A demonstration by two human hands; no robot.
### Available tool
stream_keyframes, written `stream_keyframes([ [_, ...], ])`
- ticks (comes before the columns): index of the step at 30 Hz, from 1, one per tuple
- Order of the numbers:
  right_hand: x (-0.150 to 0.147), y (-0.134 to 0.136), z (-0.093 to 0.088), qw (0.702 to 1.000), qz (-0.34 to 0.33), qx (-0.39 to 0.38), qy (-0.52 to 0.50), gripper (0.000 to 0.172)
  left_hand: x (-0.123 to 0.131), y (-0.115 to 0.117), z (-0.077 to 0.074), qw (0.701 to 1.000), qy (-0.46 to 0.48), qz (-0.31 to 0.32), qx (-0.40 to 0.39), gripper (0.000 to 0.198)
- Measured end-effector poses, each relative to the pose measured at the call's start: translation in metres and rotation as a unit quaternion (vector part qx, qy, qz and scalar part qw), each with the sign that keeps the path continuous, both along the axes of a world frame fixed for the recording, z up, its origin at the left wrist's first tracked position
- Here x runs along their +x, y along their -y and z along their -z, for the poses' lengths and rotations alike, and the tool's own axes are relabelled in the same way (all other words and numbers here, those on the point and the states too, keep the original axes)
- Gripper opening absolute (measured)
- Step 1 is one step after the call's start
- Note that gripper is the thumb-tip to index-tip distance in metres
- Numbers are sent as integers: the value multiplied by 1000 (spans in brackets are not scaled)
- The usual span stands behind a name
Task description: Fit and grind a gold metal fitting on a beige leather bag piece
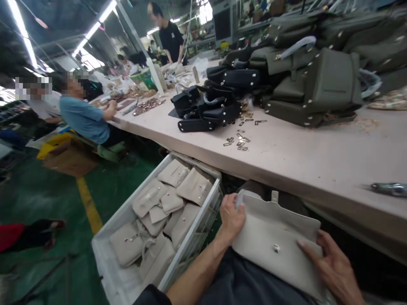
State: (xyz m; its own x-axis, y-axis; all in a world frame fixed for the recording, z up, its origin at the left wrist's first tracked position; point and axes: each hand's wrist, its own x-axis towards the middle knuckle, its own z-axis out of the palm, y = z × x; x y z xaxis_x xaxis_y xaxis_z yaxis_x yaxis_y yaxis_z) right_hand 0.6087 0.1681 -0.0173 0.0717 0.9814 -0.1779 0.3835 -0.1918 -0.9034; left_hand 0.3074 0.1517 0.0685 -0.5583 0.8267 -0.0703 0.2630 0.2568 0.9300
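1. Beige bag [263, 237], a metal clasp [276, 248] on its face, rests over a worker's dark-clothed lap [235, 281], just below the bench [318, 156].
2. Left hand [233, 216] grips the upper left corner, fingers closed; right hand [337, 262] has its fingers closed on the right side.
3. White crate [110, 275], just beside, holds similar bags [127, 243] (loosely piled).
4. Black bags [241, 78] and olive bags [330, 89] crowd the bench near scattered metal pieces [243, 140].
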Motion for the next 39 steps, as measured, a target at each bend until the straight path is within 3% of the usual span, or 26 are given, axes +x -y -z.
stream_keyframes([
  [1,-1,3,-4,1000,3,-11,12,76,3,-3,-10,1000,7,-4,2,34],
  [3,-5,5,-15,1000,-3,2,23,79,10,-12,-26,992,117,42,-24,36],
  [6,-12,4,-30,998,-38,39,11,66,25,-35,-36,928,336,124,-102,52],
  [8,-14,4,-35,997,-57,55,-2,57,37,-48,-37,888,410,144,-151,57],
  [11,-13,7,-36,996,-50,65,-25,55,51,-62,-33,863,447,125,-200,52],
  [15,-6,8,-29,997,-37,55,-33,57,61,-62,-27,843,496,129,-166,26],
  [17,-2,8,-27,997,-47,50,-39,54,65,-57,-25,838,509,153,-120,32],
  [21,0,5,-28,996,-54,53,-42,51,75,-43,-18,889,430,157,-18,48],
  [25,-1,1,-28,996,-50,65,-28,50,86,-32,-6,954,249,153,59,35],
  [30,-2,-2,-20,996,-46,70,-15,51,86,-24,-5,980,109,130,103,16],
  [33,-1,-2,-16,997,-46,58,-16,52,67,-24,-18,985,46,102,128,15],
  [36,2,-1,-14,997,-47,58,-35,50,28,-29,-31,989,-43,40,139,16],
  [39,7,-2,-12,996,-47,56,-52,50,-13,-37,-36,983,-170,-36,63,18],
])
